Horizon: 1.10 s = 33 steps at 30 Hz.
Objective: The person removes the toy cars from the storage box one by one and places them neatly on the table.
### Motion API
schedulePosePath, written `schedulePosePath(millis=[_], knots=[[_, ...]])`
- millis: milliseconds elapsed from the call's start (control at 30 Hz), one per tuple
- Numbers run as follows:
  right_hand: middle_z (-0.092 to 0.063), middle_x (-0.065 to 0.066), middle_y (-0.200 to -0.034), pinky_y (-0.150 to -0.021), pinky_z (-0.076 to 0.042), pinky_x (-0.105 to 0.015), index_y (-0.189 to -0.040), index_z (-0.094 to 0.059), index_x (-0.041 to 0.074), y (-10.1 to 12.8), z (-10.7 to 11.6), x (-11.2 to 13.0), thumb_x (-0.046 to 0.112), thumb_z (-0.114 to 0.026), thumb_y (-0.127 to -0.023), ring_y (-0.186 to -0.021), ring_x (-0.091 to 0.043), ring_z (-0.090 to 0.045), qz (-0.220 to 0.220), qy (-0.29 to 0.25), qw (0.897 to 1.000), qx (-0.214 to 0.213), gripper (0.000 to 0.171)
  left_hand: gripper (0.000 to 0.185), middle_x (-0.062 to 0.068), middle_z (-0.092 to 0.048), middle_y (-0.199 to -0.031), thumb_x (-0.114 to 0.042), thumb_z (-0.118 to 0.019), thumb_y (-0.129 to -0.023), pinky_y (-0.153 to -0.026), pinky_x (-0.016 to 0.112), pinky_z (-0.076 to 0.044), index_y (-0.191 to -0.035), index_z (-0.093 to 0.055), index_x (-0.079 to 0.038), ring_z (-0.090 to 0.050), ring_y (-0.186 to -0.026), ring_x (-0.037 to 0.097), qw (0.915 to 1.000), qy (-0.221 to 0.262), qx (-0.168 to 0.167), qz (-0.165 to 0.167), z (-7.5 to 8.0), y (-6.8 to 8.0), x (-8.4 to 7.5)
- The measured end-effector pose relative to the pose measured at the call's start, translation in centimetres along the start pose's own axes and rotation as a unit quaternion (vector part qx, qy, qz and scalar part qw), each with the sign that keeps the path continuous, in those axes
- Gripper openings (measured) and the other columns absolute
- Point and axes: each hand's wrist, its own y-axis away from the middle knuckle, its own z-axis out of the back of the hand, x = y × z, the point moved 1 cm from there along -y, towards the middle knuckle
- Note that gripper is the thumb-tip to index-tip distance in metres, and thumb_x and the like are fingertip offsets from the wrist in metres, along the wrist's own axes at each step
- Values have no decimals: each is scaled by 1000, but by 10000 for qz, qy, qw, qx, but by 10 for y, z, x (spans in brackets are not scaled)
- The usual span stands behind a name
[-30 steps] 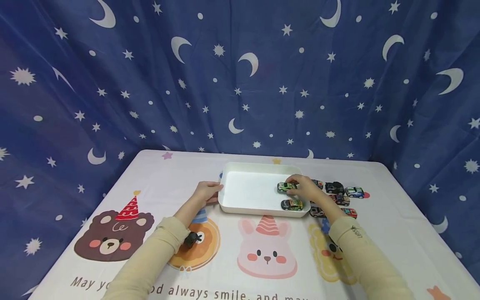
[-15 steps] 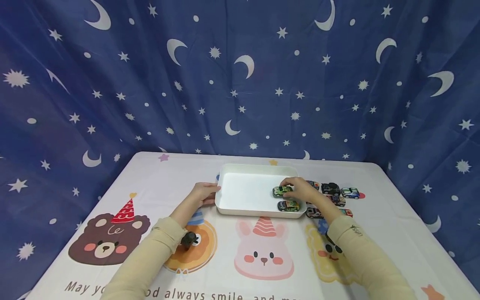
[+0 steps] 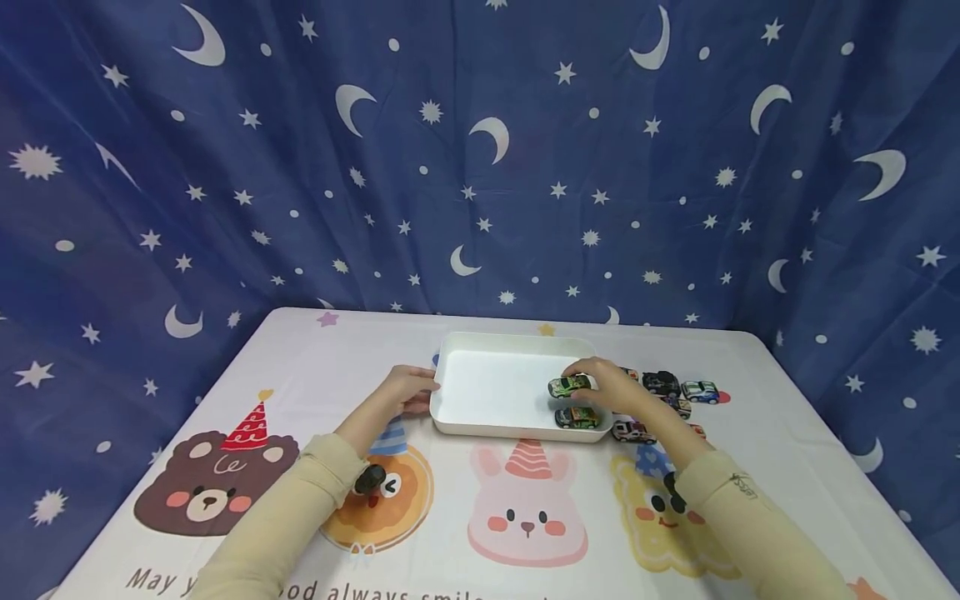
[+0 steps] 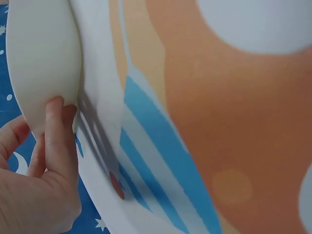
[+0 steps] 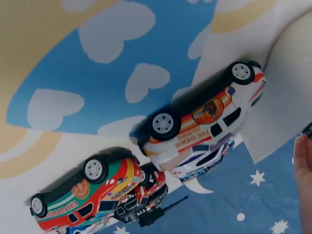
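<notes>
My left hand (image 3: 405, 390) grips the left end of a white shallow tray (image 3: 480, 432). In the left wrist view, its fingers lie against the outside of the tray wall (image 4: 48, 58), near the rim. Over the tray's right part, my right hand (image 3: 611, 387) pinches a green toy car (image 3: 567, 386) between thumb and fingers, the car slightly tilted. A second green-and-orange toy car (image 3: 577, 417) rests in the tray's near right corner. Only a sliver of the right hand (image 5: 303, 185) shows in the right wrist view.
Several toy cars stand right of the tray, among them a black one (image 3: 661, 383), a blue-and-white one (image 3: 701, 392) and a white fire engine car (image 5: 204, 117). A small black object (image 3: 370, 479) lies beside the left forearm. A starry blue curtain (image 3: 480, 167) hangs behind the table.
The green car in my right hand has tilted a little, and the right forearm has shifted slightly right. The left hand stays on the tray. The head view has shifted slightly.
</notes>
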Motion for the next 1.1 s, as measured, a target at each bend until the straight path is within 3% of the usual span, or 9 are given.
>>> schedulePosePath(millis=[367, 567, 800, 1100], knots=[[-63, -16, -116, -90, -53, -46, -118, -60, 1, 21, 22, 10, 6, -68, -84, -108, -34, -58, 230, 283, 9984, -442, 35, 43, 16, -69, -102, -6, -60, -90, -55, 20, -57, -131, -52, -1, -64, -60, 8, 9999, 116, 13, -105, 0, 2, 4], [-65, -14, -113, -90, -53, -45, -115, -62, 1, 32, 25, 10, 6, -70, -82, -107, -32, -59, 212, 461, 9977, -443, 34, 41, 18, -67, -111, -9, -59, -91, -56, 20, -57, -131, -52, -1, -64, -65, 8, 9997, 96, -17, -220, -2, 4, 5], [-65, -12, -110, -88, -54, -46, -110, -64, 4, 50, 28, 6, 8, -72, -80, -105, -33, -59, 115, 616, 9970, -458, 31, 38, 16, -66, -110, -11, -58, -92, -50, 16, -52, -129, -55, -3, -61, -63, 6, 9991, -118, -209, -343, -5, 5, 8], [-62, -14, -108, -85, -54, -47, -107, -64, 2, 71, 34, -8, 3, -73, -78, -102, -34, -59, 116, 668, 9949, -746, 31, 38, 21, -66, -110, -9, -54, -94, -45, 13, -44, -130, -52, 2, -57, -59, 5, 9947, -345, -314, -913, -7, 4, 13]])
